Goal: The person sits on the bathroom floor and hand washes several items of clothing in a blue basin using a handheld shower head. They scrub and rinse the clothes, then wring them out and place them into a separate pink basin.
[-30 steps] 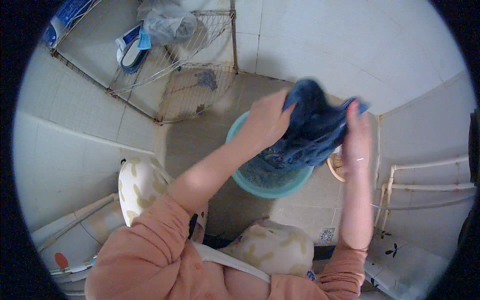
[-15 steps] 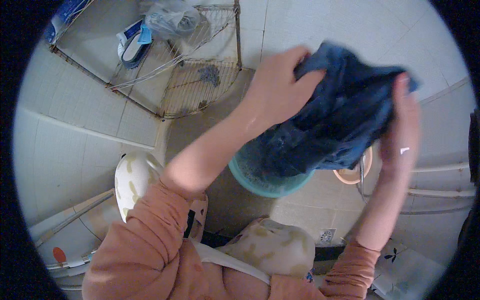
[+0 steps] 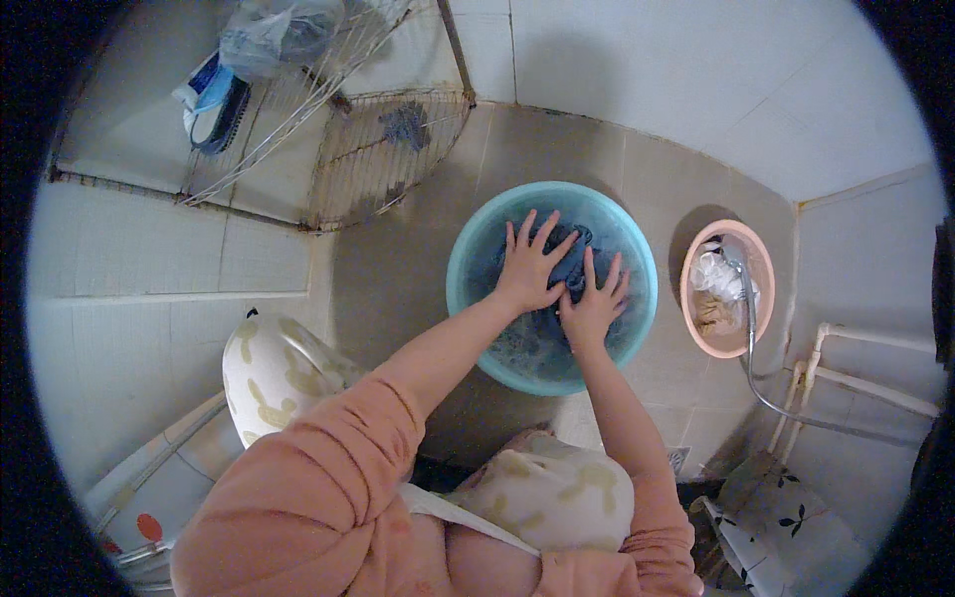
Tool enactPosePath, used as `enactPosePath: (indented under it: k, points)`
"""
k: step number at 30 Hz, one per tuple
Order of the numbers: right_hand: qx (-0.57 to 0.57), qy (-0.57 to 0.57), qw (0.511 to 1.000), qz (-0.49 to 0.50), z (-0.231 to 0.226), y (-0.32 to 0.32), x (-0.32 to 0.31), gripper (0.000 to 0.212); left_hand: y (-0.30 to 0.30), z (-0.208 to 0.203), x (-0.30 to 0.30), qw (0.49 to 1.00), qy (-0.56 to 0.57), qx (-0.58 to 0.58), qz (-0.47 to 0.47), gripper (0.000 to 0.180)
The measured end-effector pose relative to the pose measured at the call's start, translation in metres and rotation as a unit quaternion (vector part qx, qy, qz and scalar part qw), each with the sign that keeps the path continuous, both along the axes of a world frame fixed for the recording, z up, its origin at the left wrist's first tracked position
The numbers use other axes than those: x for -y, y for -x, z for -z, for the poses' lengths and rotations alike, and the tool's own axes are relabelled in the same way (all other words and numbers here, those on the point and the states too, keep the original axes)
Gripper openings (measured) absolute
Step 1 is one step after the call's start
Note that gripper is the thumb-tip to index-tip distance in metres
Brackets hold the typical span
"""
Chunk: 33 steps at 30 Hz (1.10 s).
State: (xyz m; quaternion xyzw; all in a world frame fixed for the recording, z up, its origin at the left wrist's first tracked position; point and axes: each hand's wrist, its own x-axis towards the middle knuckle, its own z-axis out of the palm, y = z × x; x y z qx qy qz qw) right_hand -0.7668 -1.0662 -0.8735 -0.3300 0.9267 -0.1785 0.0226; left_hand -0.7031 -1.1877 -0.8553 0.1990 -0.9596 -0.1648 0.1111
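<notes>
A round turquoise basin (image 3: 466, 338) stands on the floor with foamy, cloudy water in it. Dark blue cloth (image 3: 570, 267), wet and bunched up, lies in the water, partly sunk. My left hand (image 3: 529, 267) rests on the cloth with its fingers spread. Beside it, to the right, my right hand (image 3: 593, 306) also presses down with fingers apart. The thumbs nearly meet over the middle of the basin. Most of the cloth's shape is hidden by the hands and the suds.
Right of the basin sits a smaller pink basin (image 3: 688, 320) with white and tan cloths and a shower head (image 3: 734, 251); its metal hose (image 3: 753, 368) runs right. Pale pipes (image 3: 860, 383) line the right wall. At upper left, a rusty wire rack (image 3: 343, 169) holds a brush (image 3: 221, 117) and plastic bag.
The blue cloth, held up and spread between both hands above the basin, is now down in the water. Both hands have lowered onto it and opened. The view has shifted, showing the pink basin fully.
</notes>
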Motion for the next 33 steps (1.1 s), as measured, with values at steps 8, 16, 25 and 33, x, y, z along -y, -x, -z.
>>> enactPosePath:
  k: [8,16,25,33]
  points:
    - [0.134,-0.053,0.987,-0.072,0.047,0.009,0.009,0.077,-0.002,0.072,0.018,0.981,-0.120,0.149,-0.012,0.084]
    - [0.248,-0.050,0.955,-0.156,0.104,0.023,0.004,0.069,0.001,0.118,0.023,0.966,-0.172,0.172,-0.086,0.060]
    - [0.189,0.055,0.958,-0.210,0.184,0.029,-0.001,0.060,0.000,0.153,0.037,0.969,-0.182,0.167,-0.010,0.049]
    - [0.259,0.037,0.965,0.024,0.038,0.032,0.019,0.051,0.014,0.030,0.022,0.979,-0.171,0.074,-0.082,0.037]
